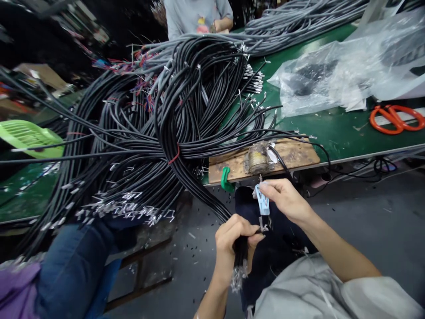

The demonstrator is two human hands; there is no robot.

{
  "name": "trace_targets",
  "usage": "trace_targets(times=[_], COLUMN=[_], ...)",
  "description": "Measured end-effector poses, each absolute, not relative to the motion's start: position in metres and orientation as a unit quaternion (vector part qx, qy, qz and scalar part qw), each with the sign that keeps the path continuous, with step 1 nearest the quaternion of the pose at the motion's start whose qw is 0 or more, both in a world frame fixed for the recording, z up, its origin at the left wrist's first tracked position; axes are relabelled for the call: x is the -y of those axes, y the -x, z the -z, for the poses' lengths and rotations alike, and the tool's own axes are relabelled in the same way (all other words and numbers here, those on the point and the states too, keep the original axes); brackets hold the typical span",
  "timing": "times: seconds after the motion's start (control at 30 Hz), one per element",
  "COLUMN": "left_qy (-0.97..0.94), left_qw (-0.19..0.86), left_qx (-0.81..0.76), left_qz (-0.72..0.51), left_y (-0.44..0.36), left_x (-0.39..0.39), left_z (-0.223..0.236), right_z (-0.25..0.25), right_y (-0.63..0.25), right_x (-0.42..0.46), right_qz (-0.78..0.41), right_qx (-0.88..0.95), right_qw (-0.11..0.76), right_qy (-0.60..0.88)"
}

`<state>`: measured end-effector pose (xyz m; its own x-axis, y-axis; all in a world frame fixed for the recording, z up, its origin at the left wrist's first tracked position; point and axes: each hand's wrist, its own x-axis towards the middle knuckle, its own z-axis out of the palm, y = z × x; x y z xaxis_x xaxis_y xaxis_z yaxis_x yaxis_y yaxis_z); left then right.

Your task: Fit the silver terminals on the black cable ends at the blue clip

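My left hand (235, 237) is wrapped round a bundle of black cables (212, 204). Their stripped, whitish ends (238, 277) hang out below the fist. In my right hand (287, 199), thumb and fingers pinch a small light-blue tool (263, 201) with a dark, metallic lower end; its exact kind is unclear. That lower end is close to my left thumb and fingertip, where a small pale piece shows; whether they touch I cannot tell. Just above my right fingers, a thin shaft sticks out from a small round motor-like device (258, 160) on a wooden board (299, 153).
Large heaps of black cables (199, 102) cover the green table (335, 137). A green clamp (226, 179) grips the board's edge. Orange-handled scissors (395, 119) and plastic bags (332, 75) lie right. A green basket (29, 137) stands left. Another person (195, 17) is across the table.
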<state>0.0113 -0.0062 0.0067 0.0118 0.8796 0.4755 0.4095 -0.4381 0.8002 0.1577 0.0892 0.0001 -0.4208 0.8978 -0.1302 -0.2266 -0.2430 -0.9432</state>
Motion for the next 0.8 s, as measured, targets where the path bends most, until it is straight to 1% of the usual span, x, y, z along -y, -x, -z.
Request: trace_targets(times=[0.1, 0.23, 0.43, 0.5, 0.57, 0.63, 0.73, 0.77, 0.8], left_qy=[-0.666, -0.675, -0.682, -0.686, -0.692, -0.698, -0.713, -0.719, -0.726], left_qw=[0.234, 0.255, 0.269, 0.274, 0.276, 0.278, 0.306, 0.320, 0.334], left_qx=[-0.480, -0.491, -0.501, -0.493, -0.484, -0.473, -0.456, -0.454, -0.454], left_qz=[-0.521, -0.488, -0.460, -0.459, -0.460, -0.460, -0.435, -0.417, -0.394], left_y=[-0.014, -0.016, -0.017, -0.016, -0.013, -0.010, -0.007, -0.006, -0.005], left_x=[0.003, -0.001, -0.004, -0.002, 0.001, 0.002, 0.000, -0.003, -0.005], left_z=[-0.004, -0.004, -0.010, -0.008, -0.005, -0.003, -0.006, -0.008, -0.010], right_z=[0.004, 0.010, 0.022, 0.032, 0.040, 0.042, 0.029, 0.022, 0.015], right_y=[-0.148, -0.142, -0.147, -0.154, -0.167, -0.183, -0.204, -0.208, -0.209], right_x=[-0.085, -0.080, -0.074, -0.073, -0.071, -0.064, -0.044, -0.037, -0.029], right_qz=[-0.763, -0.798, -0.847, -0.842, -0.817, -0.759, -0.607, -0.545, -0.483], right_qx=[0.378, 0.298, 0.275, 0.268, 0.276, 0.318, 0.478, 0.554, 0.635], right_qw=[0.422, 0.440, 0.390, 0.396, 0.421, 0.466, 0.530, 0.532, 0.518], right_qy=[0.310, 0.284, 0.234, 0.250, 0.281, 0.324, 0.350, 0.335, 0.310])
